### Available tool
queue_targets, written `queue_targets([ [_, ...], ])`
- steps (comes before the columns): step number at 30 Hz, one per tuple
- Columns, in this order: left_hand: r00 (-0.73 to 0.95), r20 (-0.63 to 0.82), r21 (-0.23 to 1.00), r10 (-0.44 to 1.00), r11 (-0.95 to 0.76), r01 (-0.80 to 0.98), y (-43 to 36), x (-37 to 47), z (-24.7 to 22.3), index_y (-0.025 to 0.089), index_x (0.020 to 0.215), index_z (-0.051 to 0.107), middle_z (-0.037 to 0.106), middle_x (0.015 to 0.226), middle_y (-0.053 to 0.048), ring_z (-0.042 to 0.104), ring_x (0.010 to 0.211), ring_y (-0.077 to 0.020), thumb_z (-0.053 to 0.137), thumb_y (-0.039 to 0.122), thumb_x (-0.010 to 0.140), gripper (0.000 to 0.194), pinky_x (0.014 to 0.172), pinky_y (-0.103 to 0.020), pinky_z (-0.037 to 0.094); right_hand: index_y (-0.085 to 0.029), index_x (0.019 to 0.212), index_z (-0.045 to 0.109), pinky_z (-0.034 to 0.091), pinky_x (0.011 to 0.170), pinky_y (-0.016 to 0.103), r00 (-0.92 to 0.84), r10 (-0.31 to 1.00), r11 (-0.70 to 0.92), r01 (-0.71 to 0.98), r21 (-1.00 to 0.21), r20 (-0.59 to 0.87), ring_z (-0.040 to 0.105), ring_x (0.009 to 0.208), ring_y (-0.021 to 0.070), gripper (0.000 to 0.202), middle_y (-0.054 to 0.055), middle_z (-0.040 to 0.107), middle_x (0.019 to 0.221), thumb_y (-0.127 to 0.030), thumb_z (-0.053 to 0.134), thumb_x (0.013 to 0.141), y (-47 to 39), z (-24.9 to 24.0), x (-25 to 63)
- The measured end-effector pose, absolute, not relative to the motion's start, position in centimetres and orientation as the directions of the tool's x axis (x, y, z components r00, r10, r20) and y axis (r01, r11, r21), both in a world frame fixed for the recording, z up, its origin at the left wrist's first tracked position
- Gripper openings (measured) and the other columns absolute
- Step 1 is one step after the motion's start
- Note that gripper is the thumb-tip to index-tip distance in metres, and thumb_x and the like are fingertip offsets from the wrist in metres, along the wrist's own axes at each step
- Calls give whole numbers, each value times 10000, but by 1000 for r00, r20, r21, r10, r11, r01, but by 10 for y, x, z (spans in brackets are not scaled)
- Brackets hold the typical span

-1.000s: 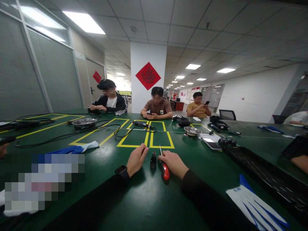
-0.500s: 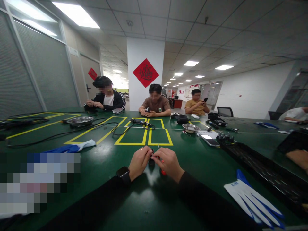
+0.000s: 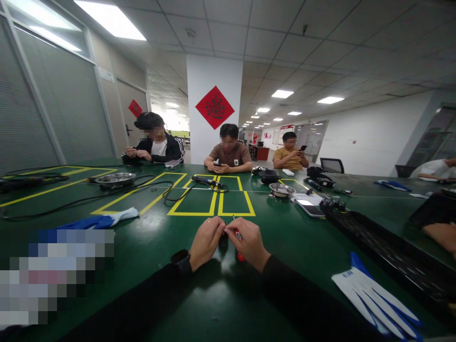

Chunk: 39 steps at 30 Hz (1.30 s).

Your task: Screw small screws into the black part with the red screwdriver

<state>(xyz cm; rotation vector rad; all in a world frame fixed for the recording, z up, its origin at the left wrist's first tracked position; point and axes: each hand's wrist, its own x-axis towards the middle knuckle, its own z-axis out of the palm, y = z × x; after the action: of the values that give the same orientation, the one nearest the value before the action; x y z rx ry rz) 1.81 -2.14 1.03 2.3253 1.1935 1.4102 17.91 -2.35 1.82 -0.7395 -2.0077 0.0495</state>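
Your left hand (image 3: pixel 205 241) and right hand (image 3: pixel 249 241) bring curled fingertips together at the top of the small black part (image 3: pixel 223 242), which shows between them over the green surface (image 3: pixel 302 270); the pinch itself is hidden, so I cannot tell what either grips; brace with the left and make small, light movements with the right; mind the red-handled screwdriver (image 3: pixel 241 257) under your right hand, as its shaft could snag.

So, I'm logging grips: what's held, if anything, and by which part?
Cannot be told: left hand and right hand meet at the top of the small black cylinder, hiding any grip. Whether the right also grips the red-handled metal screwdriver is hidden.
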Motion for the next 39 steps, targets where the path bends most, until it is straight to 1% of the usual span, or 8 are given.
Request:
queue_targets([
  [5, 27, 729, 573, 684, -631, 523, -14, 13, 13, 175, 967, 501, 543, 952, -67, 502, 939, -193, 352, 244, 881, 185, 881, -343, 385, -200, 836, 577, 411, 716, 289, -185, 617, 704, 564, -431, 765, 543, 722, 163, 126, 45, 607, 789, -277, 480, 858, -17, 17, 182],
  [7, 108, 691, 600, 715, -650, 466, -10, 9, 11, 180, 1055, 493, 537, 1041, -72, 497, 1009, -198, 427, 223, 838, 231, 925, -362, 376, -199, 821, 578, 411, 702, 281, -216, 639, 689, 586, -425, 738, 542, 723, 161, 88, 38, 607, 787, -249, 508, 840, -13, 16, 186],
  [12, 420, 482, 679, 769, -631, 375, -1, 3, 1, 194, 1208, 437, 543, 1135, -82, 531, 1016, -211, 676, 250, 662, 600, 914, -367, 413, -192, 802, 591, 407, 698, 265, -448, 612, 745, 602, -287, 651, 550, 751, 158, 33, 27, 611, 786, -217, 569, 802, -9, 18, 196],
  [16, 460, 389, 766, 798, -557, 320, 4, 3, -2, 178, 1190, 472, 628, 983, -62, 589, 908, -194, 688, 238, 665, 571, 884, -374, 440, -192, 797, 598, 402, 699, 251, -538, 595, 766, 605, -218, 597, 553, 753, 146, 20, 20, 610, 786, -207, 585, 796, -10, 21, 196],
  [21, 540, 324, 876, 777, -462, 139, 6, 5, 0, 140, 1109, 553, 629, 1087, -106, 585, 1015, -211, 660, 194, 700, 426, 939, -381, 425, -193, 811, 583, 390, 673, 234, -550, 596, 754, 634, -171, 586, 549, 743, 138, 14, 12, 604, 788, -204, 581, 801, -10, 20, 193],
  [28, 558, 323, 902, 764, -427, 62, 7, 4, -4, 116, 1063, 580, 641, 1073, -107, 603, 987, -206, 657, 185, 705, 373, 952, -388, 425, -179, 810, 592, 354, 656, 265, -696, 504, 756, 642, 129, 510, 537, 746, 157, 73, 34, 615, 794, -228, 541, 830, -11, 27, 190],
  [32, 550, 333, 895, 766, -440, 72, 8, 4, -4, 114, 1046, 583, 641, 1072, -108, 603, 990, -208, 668, 187, 697, 366, 950, -384, 427, -177, 794, 589, 342, 659, 290, -755, 457, 755, 609, 244, 470, 531, 758, 170, 111, 44, 629, 809, -243, 515, 845, -16, 33, 187],
  [39, 536, 332, 889, 776, -448, 97, 11, 4, -7, 109, 1018, 586, 651, 1046, -112, 613, 969, -211, 674, 176, 693, 342, 938, -388, 437, -174, 737, 591, 328, 635, 294, -684, 519, 699, 685, 206, 512, 527, 703, 161, 133, 39, 647, 768, -235, 519, 830, -20, 31, 184],
])
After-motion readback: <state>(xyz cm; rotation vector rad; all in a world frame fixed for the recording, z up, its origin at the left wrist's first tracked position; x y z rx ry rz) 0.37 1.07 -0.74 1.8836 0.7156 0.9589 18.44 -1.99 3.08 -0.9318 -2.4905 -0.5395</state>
